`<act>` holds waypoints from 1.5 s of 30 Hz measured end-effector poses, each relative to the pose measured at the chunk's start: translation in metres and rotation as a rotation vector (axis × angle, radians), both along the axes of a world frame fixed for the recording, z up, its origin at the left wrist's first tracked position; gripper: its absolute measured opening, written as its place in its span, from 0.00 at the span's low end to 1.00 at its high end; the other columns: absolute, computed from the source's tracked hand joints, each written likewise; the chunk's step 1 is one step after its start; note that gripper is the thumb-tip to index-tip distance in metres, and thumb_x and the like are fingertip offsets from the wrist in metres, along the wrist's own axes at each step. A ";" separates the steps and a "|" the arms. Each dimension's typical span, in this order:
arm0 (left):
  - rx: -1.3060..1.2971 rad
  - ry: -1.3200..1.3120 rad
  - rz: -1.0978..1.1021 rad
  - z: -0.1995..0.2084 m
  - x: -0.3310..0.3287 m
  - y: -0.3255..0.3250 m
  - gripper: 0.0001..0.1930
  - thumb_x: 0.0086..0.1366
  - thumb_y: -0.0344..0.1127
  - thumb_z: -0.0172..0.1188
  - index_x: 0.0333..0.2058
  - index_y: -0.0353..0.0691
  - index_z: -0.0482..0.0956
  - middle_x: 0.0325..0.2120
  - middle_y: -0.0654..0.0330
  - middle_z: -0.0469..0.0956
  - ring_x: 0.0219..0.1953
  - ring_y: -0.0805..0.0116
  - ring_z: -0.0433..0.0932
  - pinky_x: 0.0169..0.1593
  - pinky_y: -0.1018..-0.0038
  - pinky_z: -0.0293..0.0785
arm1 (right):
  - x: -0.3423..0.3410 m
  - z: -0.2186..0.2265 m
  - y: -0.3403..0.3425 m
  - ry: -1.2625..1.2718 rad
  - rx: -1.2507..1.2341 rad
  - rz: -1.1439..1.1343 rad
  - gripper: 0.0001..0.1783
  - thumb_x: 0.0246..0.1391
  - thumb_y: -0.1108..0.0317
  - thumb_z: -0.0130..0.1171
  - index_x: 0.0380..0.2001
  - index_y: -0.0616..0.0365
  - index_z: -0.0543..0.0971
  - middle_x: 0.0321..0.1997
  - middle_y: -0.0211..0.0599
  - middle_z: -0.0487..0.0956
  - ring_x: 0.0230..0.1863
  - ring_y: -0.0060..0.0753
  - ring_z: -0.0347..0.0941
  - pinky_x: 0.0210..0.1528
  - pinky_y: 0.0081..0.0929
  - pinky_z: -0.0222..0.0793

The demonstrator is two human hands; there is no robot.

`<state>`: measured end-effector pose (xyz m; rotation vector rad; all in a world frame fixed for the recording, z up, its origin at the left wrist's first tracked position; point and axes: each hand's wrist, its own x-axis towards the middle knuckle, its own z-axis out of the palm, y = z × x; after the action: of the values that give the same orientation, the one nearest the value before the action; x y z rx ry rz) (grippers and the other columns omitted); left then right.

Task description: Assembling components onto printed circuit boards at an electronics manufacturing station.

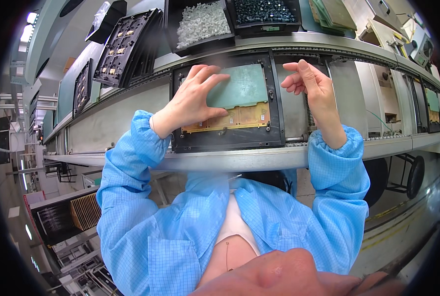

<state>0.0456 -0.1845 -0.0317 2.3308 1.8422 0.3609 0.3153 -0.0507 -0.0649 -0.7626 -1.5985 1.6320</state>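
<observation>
Left hand: our left hand (192,101) lies flat on the green board (239,86), its fingers (212,79) spread wide and pressing on the board's left part; it grips nothing.
Right hand: our right hand (311,81) hangs in the air just right of the board, fingers (294,66) loosely curled and apart, holding nothing and touching nothing that we can see.
Green board: it sits under our left fingers, inside the black carrier frame (276,106), and covers the upper part of the tan circuit board (244,117).
Tan circuit board: its lower strip shows below our left fingers, near the wrist.
Carrier frame: it rests on the grey conveyor surface (239,158), between our two hands and beneath them.
Beyond the fingers: a black bin of white parts (202,22) stands just past our left fingers, a black bin of dark parts (264,12) beside it, past the gap between our hands.
Left of the fingers: a black tray with small brass parts (123,47) leans tilted, well apart from our left hand.
Sleeves: both arms wear blue checked sleeves (131,163).
</observation>
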 end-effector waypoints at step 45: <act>0.049 -0.108 0.008 -0.008 -0.008 -0.009 0.39 0.46 0.42 0.76 0.59 0.47 0.72 0.61 0.55 0.68 0.62 0.48 0.65 0.65 0.56 0.65 | 0.009 -0.015 0.014 -0.273 0.827 0.217 0.09 0.46 0.81 0.67 0.31 0.63 0.78 0.34 0.38 0.80 0.37 0.37 0.73 0.39 0.30 0.71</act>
<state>0.0376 -0.1935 -0.0394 2.2868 1.8128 0.5280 0.3244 -0.0364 -0.0798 -0.3766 -2.3698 0.8545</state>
